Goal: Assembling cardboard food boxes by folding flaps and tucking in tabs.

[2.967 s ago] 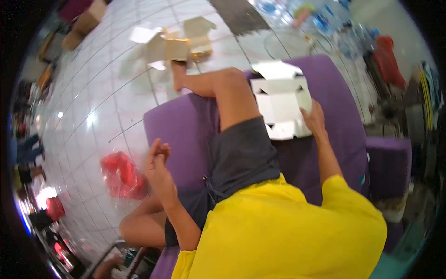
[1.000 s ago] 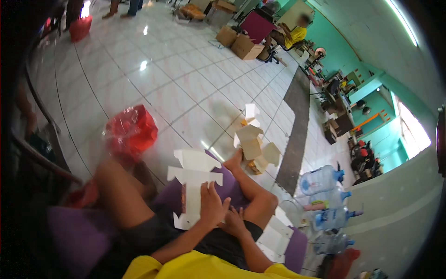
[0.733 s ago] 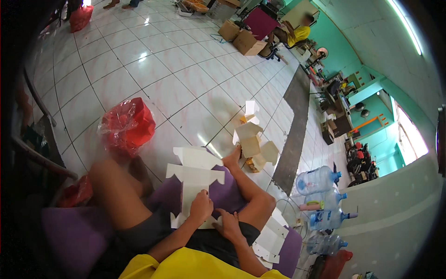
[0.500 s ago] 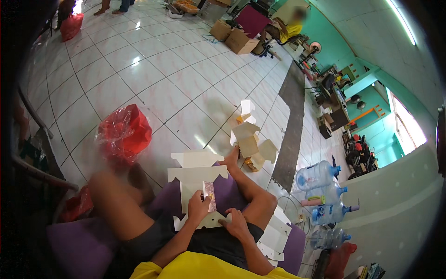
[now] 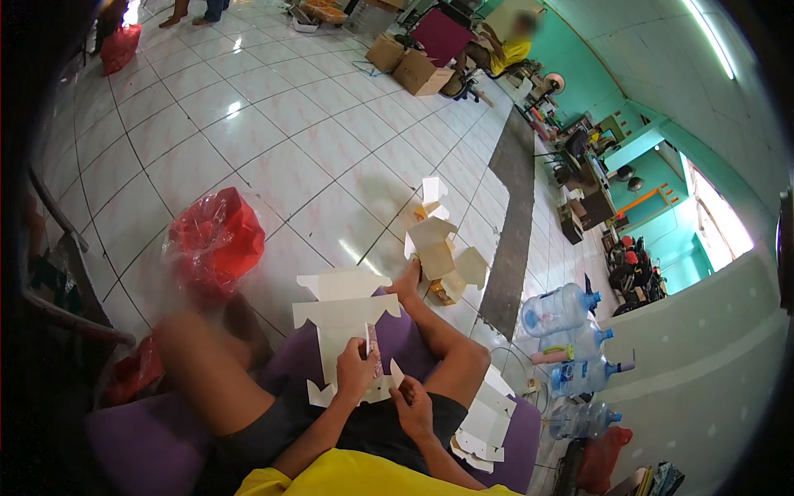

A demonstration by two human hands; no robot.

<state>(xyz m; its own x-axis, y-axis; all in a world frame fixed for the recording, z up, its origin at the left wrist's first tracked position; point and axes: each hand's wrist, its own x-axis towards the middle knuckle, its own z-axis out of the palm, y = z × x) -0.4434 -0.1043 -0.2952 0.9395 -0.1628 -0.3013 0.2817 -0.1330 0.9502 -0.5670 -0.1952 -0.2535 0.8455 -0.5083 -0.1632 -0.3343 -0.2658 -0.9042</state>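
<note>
A white cut-out cardboard box lies unfolded across my lap, over a purple seat. My left hand has its fingers closed on the box's patterned side panel, which is bent upward. At the box's near right corner, my right hand pinches a small pointed flap and holds it raised. Beside my right thigh lie more flat white box blanks. Past my right foot, several open boxes stand on the floor with their flaps spread.
A red plastic bag sits ahead of my left leg. Several large clear-blue water bottles lie stacked at the right by a grey wall. Farther off are brown cartons and a seated person in yellow.
My right hand has lifted the near corner flap upward. Under my left hand, the patterned panel now stands more steeply. The whole view has shifted slightly.
</note>
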